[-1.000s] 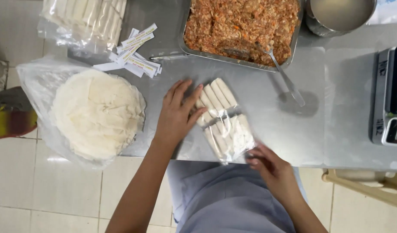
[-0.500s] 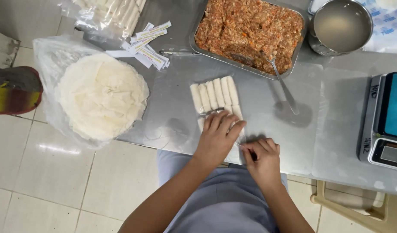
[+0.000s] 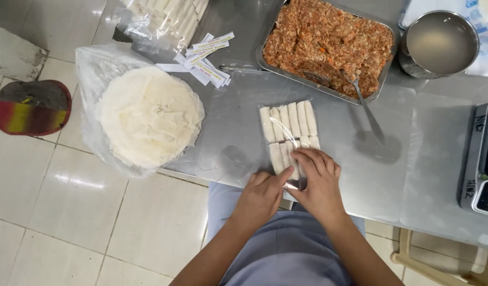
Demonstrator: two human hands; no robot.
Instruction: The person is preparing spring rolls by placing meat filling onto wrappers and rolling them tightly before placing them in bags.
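Both hands work the near end of the clear packet of white rolls (image 3: 288, 132) at the bench (image 3: 413, 159) edge — left hand (image 3: 262, 197) and right hand (image 3: 319, 185) fingers curled, pinching its six-o'clock flap — sealing-up stage; next, a firm, even fold.

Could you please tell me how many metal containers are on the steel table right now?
2: a rectangular tray of orange-brown filling at top centre with a spoon in it, and a round bowl of pale liquid to its right. Others may lie out of frame.
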